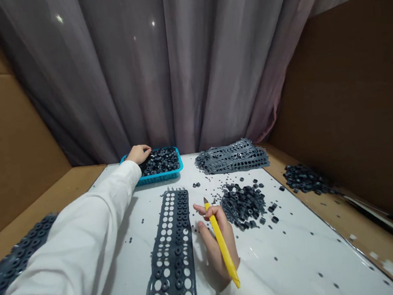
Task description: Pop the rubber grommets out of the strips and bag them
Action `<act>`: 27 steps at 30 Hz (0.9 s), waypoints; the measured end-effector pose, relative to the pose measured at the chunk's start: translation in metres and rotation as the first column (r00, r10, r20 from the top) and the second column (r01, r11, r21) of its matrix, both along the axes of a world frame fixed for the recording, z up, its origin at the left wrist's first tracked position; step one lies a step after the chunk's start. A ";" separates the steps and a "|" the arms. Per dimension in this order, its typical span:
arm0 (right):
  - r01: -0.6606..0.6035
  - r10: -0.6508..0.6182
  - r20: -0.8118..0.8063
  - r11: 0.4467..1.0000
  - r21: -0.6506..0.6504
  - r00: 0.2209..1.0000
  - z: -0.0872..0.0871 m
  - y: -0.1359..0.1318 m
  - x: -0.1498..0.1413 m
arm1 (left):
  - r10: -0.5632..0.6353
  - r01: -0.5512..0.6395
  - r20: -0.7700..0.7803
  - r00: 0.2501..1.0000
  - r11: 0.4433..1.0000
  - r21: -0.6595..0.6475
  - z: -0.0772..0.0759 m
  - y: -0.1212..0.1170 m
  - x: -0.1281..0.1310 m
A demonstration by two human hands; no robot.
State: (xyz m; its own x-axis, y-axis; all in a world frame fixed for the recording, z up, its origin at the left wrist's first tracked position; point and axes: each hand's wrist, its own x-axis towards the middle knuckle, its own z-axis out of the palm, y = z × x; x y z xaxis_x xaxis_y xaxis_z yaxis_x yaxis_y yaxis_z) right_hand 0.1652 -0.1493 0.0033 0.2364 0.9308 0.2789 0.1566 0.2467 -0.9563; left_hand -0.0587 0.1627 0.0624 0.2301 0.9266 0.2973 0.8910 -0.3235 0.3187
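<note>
Clasping pointed yellow tool, right hand beside dark perforated strip, left hand at blue basket, grip unclear.

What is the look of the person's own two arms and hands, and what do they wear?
The left hand and right hand are bare, with no gloves. Each arm is in a plain white long sleeve; the left sleeve is loose and creased, the right sleeve only partly in view.
</note>
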 end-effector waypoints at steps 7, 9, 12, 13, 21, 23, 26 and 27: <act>0.012 -0.011 -0.034 1.000 0.016 0.999 0.000 0.001 0.000 | 0.017 -0.017 0.006 1.000 1.000 -0.008 0.000 0.004 -0.006; 0.016 -0.015 -0.031 1.000 0.012 0.999 0.001 0.002 0.000 | 0.023 -0.023 0.007 1.000 1.000 -0.007 0.000 0.004 -0.007; 0.017 -0.017 -0.025 1.000 0.008 1.000 0.001 0.002 0.000 | 0.033 -0.033 0.006 0.999 0.999 0.003 0.002 0.004 -0.007; 0.016 -0.016 -0.023 1.000 0.009 1.000 0.000 0.002 0.000 | 0.035 -0.035 0.004 0.999 0.999 0.007 0.003 0.004 -0.008; 0.008 -0.008 -0.011 1.000 0.012 1.000 -0.001 0.003 0.001 | 0.033 -0.030 -0.073 0.997 0.999 0.039 0.008 0.004 -0.011; 0.006 -0.005 -0.015 1.000 0.010 1.000 0.000 0.003 0.001 | 0.048 -0.043 -0.101 0.994 0.998 0.047 0.010 0.001 -0.012; -0.011 0.011 -0.033 1.000 0.001 0.999 0.000 0.002 0.001 | 0.080 -0.073 -0.136 0.987 0.995 0.062 0.014 -0.008 -0.012; -0.017 0.017 -0.047 1.000 -0.002 0.999 0.000 0.002 0.001 | 0.091 -0.081 -0.144 0.985 0.994 0.071 0.016 -0.011 -0.012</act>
State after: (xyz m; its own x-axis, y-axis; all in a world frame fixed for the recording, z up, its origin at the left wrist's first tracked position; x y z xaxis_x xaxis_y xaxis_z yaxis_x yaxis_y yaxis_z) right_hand 0.1661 -0.1469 0.0033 0.2331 0.9355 0.2656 0.1068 0.2469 -0.9631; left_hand -0.0706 0.1521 0.0783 0.1960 0.9248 0.3261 0.9519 -0.2594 0.1633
